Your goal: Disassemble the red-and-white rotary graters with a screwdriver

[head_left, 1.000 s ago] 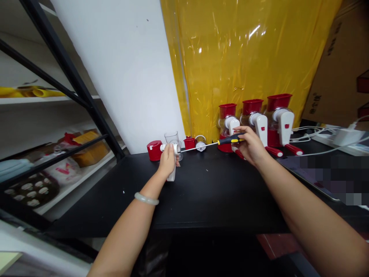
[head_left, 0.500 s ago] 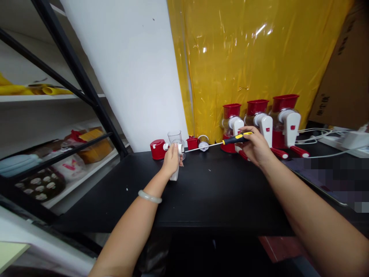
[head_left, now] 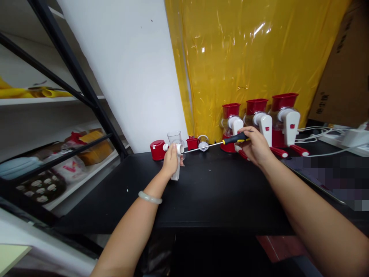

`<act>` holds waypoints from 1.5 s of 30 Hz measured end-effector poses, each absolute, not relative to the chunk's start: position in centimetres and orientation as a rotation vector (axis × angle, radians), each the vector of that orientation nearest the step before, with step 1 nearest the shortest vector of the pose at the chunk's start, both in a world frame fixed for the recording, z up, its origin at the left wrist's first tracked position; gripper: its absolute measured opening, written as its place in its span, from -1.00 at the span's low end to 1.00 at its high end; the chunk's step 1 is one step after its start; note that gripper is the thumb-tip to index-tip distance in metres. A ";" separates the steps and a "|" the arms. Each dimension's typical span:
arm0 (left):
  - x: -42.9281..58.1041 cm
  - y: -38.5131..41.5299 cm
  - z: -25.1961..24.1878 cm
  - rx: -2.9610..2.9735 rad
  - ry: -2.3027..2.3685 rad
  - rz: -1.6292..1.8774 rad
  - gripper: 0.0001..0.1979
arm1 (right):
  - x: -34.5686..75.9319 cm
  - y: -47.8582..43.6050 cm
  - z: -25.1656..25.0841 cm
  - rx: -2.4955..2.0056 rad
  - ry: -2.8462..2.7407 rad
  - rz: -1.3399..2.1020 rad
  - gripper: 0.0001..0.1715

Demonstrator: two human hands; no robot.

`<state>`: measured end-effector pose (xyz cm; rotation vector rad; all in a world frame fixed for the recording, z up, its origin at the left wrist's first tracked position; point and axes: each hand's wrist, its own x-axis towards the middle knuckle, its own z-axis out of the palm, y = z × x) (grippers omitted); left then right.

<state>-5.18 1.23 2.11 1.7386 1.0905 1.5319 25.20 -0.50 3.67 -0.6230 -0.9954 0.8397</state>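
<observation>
My left hand [head_left: 170,161] is wrapped round a white plastic crank handle [head_left: 175,175] held upright over the black table [head_left: 213,192]. My right hand [head_left: 255,146] grips a black-and-yellow screwdriver [head_left: 235,139] by its handle. The steel shaft runs left and its tip meets the top of the white handle near my left thumb. A pale bangle [head_left: 149,197] sits on my left wrist.
Three red-and-white hand-crank grinders [head_left: 261,121] stand at the back against yellow plastic sheeting [head_left: 245,57]. A red base [head_left: 157,149], a clear cup [head_left: 174,137] and small red parts [head_left: 191,143] lie behind my left hand. Black shelving [head_left: 57,154] stands left; white cables [head_left: 323,134] right.
Both hands stay nearly in place. The screwdriver handle has turned slightly in my right fingers, and the view has shifted a little.
</observation>
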 end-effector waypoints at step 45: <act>-4.9 0.6 2.3 1.715 0.854 1.615 -0.39 | 24.5 0.0 3.2 -0.677 -0.967 0.643 -0.55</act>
